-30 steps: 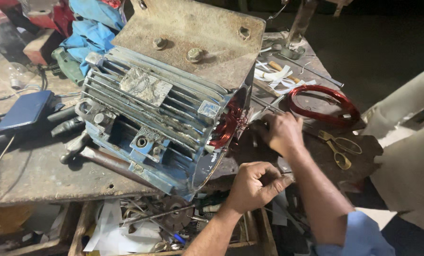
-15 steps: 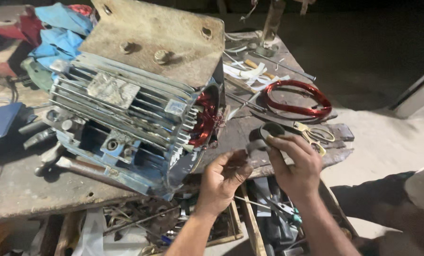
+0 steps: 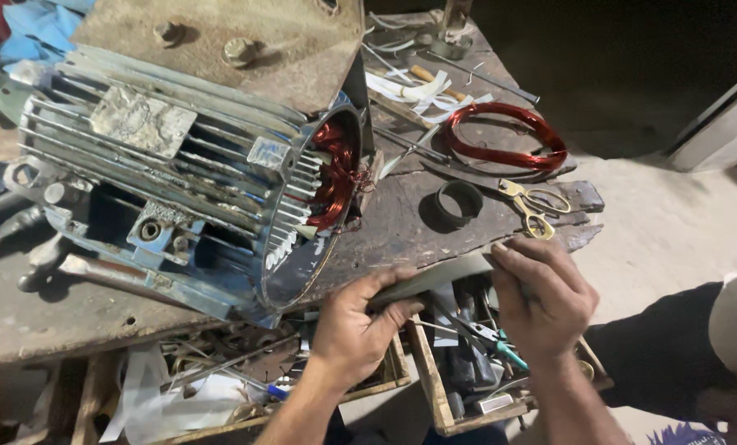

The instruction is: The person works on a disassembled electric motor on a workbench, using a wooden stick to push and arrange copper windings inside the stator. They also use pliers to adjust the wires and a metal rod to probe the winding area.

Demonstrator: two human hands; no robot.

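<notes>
My left hand (image 3: 356,325) and my right hand (image 3: 545,297) hold the two ends of a flat grey strip (image 3: 438,276) at the front edge of the workbench (image 3: 401,227). The left fingers curl over its left end and the right fingers pinch its right end. Just behind my left hand lies a big blue finned motor housing (image 3: 179,173) on its side, its open end showing red copper windings (image 3: 333,177).
A loose red wire coil (image 3: 504,136), gold-handled scissors (image 3: 533,206) and a dark ring (image 3: 459,202) lie on the bench to the right of the motor. Open wooden drawers (image 3: 434,387) under the bench hold pliers, tools and scraps. White strips lie at the back.
Both hands came away from the motor's open end and dropped to the bench's front edge. They now hold the grey strip stretched between them.
</notes>
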